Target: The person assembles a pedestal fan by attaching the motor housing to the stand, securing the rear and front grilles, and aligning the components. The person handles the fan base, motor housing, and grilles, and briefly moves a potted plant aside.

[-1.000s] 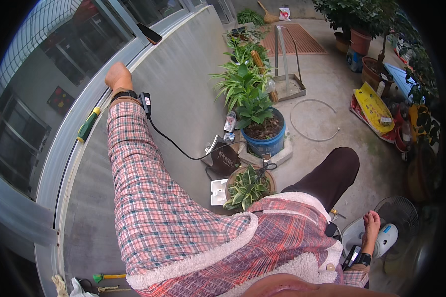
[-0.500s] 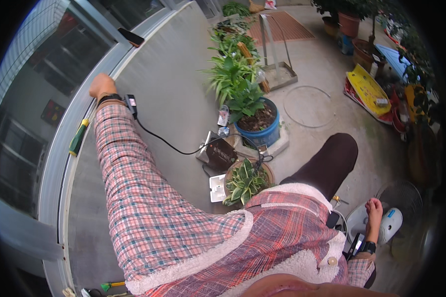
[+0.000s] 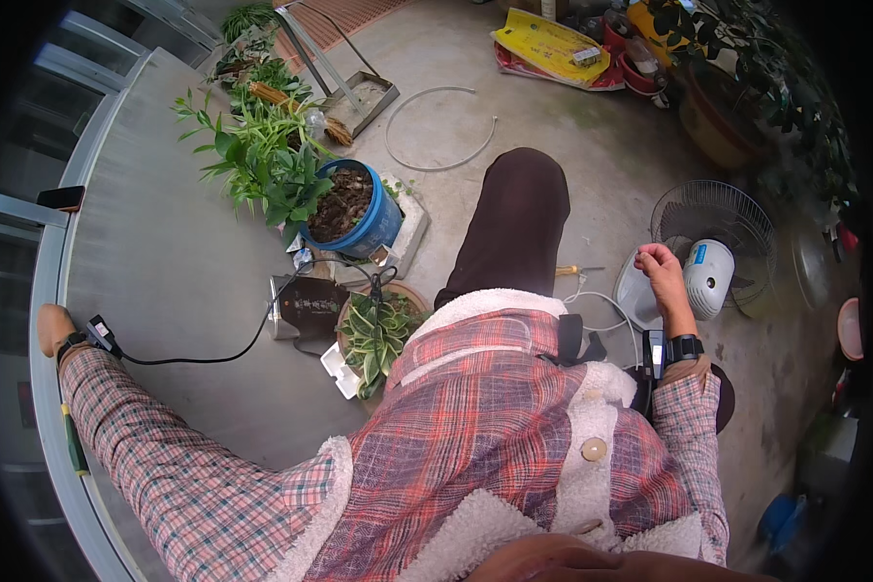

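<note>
My left hand (image 3: 54, 330) rests on the metal window ledge (image 3: 48, 388) at far left, its fingers hidden from view. Close by on that ledge lie a green and yellow screwdriver (image 3: 75, 441) and, farther along, a dark phone (image 3: 61, 199). Over on the right, my right hand (image 3: 663, 276) is raised beside an electric fan (image 3: 710, 281) with a white motor housing and wire grille. Thumb and fingers are pinched together there; whatever may be between them is too small to make out. A tool with a yellow handle (image 3: 569, 271) lies on the floor left of this hand.
A blue pot (image 3: 383, 221) with a leafy plant and a smaller potted plant (image 3: 378, 335) stand by the low wall. A hose loop (image 3: 390, 131), a metal dustpan (image 3: 367, 102) and a yellow bag (image 3: 550, 44) lie farther off. A black cable (image 3: 218, 359) runs to my left wrist.
My view has turned to the right, so the scene has shifted left and the fan shows more fully. My left hand stays on the ledge; my right hand is still beside the fan.
</note>
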Demonstrator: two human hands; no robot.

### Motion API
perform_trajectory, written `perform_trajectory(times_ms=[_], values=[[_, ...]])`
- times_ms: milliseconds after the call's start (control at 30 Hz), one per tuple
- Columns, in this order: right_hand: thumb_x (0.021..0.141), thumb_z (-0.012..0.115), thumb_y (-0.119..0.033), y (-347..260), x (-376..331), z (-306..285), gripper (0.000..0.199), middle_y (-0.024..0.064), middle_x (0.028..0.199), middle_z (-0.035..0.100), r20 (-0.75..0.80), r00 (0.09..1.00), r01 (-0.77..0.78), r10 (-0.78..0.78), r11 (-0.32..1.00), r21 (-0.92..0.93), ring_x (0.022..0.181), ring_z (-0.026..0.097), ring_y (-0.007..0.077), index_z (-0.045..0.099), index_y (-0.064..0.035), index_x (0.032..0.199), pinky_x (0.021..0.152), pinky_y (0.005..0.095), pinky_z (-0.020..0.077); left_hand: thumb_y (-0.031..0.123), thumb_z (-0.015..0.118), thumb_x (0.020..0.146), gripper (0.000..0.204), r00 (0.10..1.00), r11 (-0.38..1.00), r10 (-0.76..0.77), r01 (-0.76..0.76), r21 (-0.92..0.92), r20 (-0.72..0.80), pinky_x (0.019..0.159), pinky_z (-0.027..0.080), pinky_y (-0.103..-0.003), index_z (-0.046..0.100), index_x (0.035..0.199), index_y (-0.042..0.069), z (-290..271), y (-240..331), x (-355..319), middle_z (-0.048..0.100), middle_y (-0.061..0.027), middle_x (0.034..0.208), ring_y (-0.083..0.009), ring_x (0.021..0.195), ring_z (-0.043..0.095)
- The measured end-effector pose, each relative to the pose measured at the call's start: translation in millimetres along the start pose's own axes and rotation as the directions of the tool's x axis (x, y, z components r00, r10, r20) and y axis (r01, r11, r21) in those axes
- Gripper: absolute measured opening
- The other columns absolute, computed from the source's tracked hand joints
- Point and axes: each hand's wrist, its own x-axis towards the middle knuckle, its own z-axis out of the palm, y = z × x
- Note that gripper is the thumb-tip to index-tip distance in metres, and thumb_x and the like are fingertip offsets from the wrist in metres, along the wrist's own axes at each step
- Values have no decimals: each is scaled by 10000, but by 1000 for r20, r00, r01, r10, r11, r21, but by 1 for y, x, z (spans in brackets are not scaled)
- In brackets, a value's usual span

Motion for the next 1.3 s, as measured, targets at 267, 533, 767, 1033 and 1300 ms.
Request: perform_trajectory(times_ms=[267, 533, 767, 1033, 1300], values=[[886, 594, -121, 1, -1, 1, 178, 42, 920, 611, 1, 1000, 3, -3, 1000, 2, 849, 590, 140, 583, -7, 1021, 809, 279, 476, 172, 473, 856, 281, 999, 999, -52, 52, 11, -9, 700, 513, -516, 698, 1004, 94, 4, -1, 0, 668, -188, 1059, -423, 983, 633], [888, 587, -101, 0, -4, 5, 141, 41, 911, 612, 23, 1000, -8, 7, 999, 42, 842, 593, 138, 594, -6, 993, 799, 276, 481, 348, 415, 942, 346, 951, 992, -75, 39, -123, -300, 725, 516, -494, 646, 1115, 157, -41, 64, -40, 676, -116, 1074, -368, 962, 642], [863, 603, -98, -43, -15, 4, 138, 43, 859, 636, -121, 984, 144, -133, 986, 87, 804, 607, 119, 617, 4, 955, 749, 266, 497, 334, 606, 926, 245, 568, 625, 213, -705, -336, -795, 679, 531, -275, 686, 1069, 153, -131, 266, -168, 703, -21, 981, -170, 796, 673], [900, 548, -30, -111, -124, -61, 122, 48, 945, 626, -617, 692, 611, -375, 760, 224, 886, 603, 114, 575, -1, 1016, 822, 267, 499, 293, 643, 895, 151, -25, -154, 95, -988, 10, -995, 521, 480, -312, 649, 870, 144, -298, 442, -360, 609, -9, 727, -192, 603, 594], [908, 526, -26, -59, -210, -71, 171, 47, 1021, 616, -901, 350, 776, -256, 618, 126, 980, 579, 118, 558, -23, 1076, 901, 288, 464, 181, 597, 908, 268, -451, -697, 379, -714, 72, -808, 724, 489, -412, 591, 1091, -14, -298, 568, -536, 624, -184, 984, -337, 852, 620]])
